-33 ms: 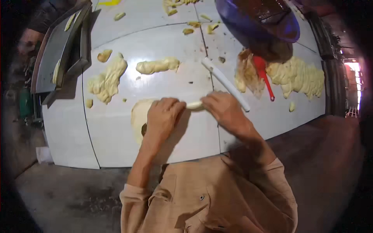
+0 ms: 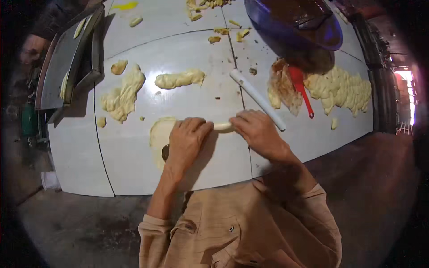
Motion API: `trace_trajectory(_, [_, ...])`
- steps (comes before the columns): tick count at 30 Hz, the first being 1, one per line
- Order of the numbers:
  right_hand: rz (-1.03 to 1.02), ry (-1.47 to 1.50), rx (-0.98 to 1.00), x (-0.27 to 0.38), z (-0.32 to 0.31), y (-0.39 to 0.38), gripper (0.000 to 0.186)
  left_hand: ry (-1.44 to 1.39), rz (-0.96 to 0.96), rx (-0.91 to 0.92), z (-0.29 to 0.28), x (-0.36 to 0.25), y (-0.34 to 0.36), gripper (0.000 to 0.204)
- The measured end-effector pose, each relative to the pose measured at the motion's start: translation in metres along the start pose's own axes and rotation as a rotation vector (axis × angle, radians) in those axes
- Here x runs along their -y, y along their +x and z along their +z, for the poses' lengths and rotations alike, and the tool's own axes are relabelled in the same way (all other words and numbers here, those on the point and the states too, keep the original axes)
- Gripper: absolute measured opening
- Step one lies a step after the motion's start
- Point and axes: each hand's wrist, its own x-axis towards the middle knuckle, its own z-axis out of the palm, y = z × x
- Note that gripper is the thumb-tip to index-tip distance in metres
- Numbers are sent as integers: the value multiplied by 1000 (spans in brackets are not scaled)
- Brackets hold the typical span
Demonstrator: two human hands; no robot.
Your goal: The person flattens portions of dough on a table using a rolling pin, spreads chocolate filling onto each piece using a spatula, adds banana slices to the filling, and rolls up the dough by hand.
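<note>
A thin pale dough roll (image 2: 222,127) lies crosswise on the white table, its middle showing between my hands. My left hand (image 2: 187,138) curls over its left end, fingers bent and closed. Over the right end, my right hand (image 2: 258,135) is closed in the same way, fingertips pressing down. The roll's ends are hidden under the fingers. Just left of my left hand, partly behind it, lies a flat rolled-out dough piece (image 2: 159,134) with a dark brown dab of filling (image 2: 165,152) near its lower edge.
Beyond my right hand lies a white rolling pin (image 2: 259,102). Further right are a red spatula (image 2: 302,91), a large lumpy dough slab (image 2: 344,89) and a purple basin (image 2: 328,38) of brown filling. Dough pieces (image 2: 179,79) lie ahead; metal trays (image 2: 67,62) lean at left.
My hands and the dough roll have come very slightly toward me. The view has shifted a little; the other things lie as before.
</note>
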Motion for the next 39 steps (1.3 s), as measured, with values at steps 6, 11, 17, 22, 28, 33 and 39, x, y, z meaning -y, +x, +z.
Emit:
trace_trajectory(6, [-24,112,140,-14,-11,14,21,23,-103,28,-4,-15,-11,34])
trace_trajectory(11, [139,-40,-257,-82,-43,86,21,83,-179,-46,-16,-13,-34,48])
trace_trajectory(17, [36,-300,-331,-192,-31,157,22,111,-330,-123,-35,-21,-91,41])
trace_trajectory(22, [203,-204,-215,-225,-25,169,26,170,-653,-267,-44,-37,-141,25])
trace_trajectory(28, [386,-32,-130,-171,-46,161,40,275,-750,-339,-50,-42,-175,20])
trace_trajectory(33, [386,336,-39,-79,-19,108,39,163,-589,-294,-51,-19,-172,25])
trace_trajectory(39, [262,561,193,74,48,68,25,34,-399,-219,-65,29,-162,26])
